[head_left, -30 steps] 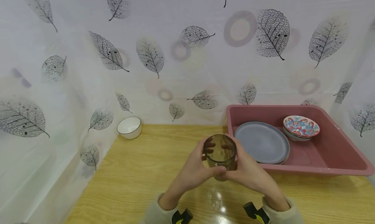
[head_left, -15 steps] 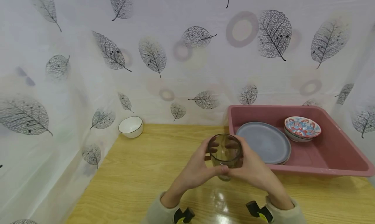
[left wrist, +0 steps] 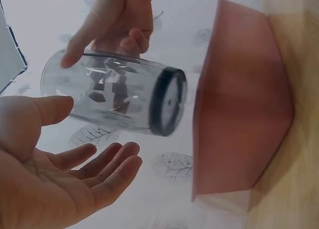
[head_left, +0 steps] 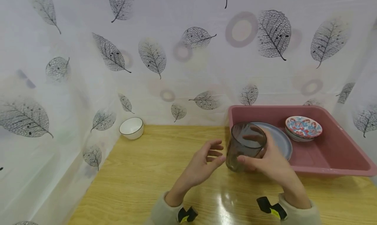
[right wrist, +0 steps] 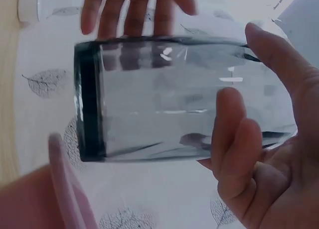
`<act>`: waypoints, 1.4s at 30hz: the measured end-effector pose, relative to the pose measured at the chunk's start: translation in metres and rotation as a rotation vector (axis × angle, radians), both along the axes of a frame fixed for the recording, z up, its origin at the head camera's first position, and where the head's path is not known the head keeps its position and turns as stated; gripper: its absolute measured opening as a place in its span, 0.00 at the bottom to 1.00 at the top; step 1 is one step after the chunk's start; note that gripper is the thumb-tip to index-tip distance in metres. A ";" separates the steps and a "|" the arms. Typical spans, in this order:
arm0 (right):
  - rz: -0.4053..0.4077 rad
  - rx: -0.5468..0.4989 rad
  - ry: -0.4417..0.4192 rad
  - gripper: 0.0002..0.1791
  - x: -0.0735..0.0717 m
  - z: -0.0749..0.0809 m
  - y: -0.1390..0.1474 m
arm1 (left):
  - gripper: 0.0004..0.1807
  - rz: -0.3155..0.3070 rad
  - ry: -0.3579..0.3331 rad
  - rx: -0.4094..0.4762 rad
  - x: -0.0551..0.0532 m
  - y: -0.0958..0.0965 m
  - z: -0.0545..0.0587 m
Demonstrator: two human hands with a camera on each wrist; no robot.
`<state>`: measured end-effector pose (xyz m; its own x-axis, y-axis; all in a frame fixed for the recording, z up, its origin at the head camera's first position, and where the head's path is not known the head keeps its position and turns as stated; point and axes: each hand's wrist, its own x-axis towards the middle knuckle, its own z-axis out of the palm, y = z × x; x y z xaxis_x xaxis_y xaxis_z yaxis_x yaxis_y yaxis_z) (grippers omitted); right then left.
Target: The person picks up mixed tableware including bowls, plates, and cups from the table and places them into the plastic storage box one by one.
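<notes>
A tinted clear drinking glass [head_left: 240,149] is held up over the table, tilted with its rim toward the right. My right hand [head_left: 272,159] grips it near the rim, thumb on the near side and fingers curled round the far side. Just left of the glass, my left hand [head_left: 203,166] is spread with its fingers loosely bent, holding nothing. In the left wrist view the glass [left wrist: 114,92] shows its thick base, and the left palm [left wrist: 55,189] faces it. The right wrist view has the glass [right wrist: 154,99] lying across the right fingers.
A pink plastic tub [head_left: 347,153] stands at the right. Inside it are grey plates [head_left: 282,143] and a stack of bowls with a red-and-blue patterned one [head_left: 303,127] on top. A white bowl [head_left: 131,128] sits at the table's back left corner. A leaf-print curtain [head_left: 188,64] hangs behind.
The left hand has let go of the glass, which both hands held before. The right hand has carried the glass to the right and tilted it, overlapping the tub's near left corner.
</notes>
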<state>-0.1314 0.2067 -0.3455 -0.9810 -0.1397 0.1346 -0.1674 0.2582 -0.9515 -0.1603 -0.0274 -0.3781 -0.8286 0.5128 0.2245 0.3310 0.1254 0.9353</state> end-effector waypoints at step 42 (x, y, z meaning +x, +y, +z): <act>-0.393 -0.208 0.154 0.56 -0.027 -0.010 0.128 | 0.30 0.128 -0.276 0.109 -0.041 0.070 -0.050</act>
<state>-0.1588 0.3346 -0.3554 -0.9206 0.2836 0.2684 -0.2382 0.1366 -0.9616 -0.2018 0.0426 -0.4283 -0.9221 0.3859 0.0300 0.0509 0.0440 0.9977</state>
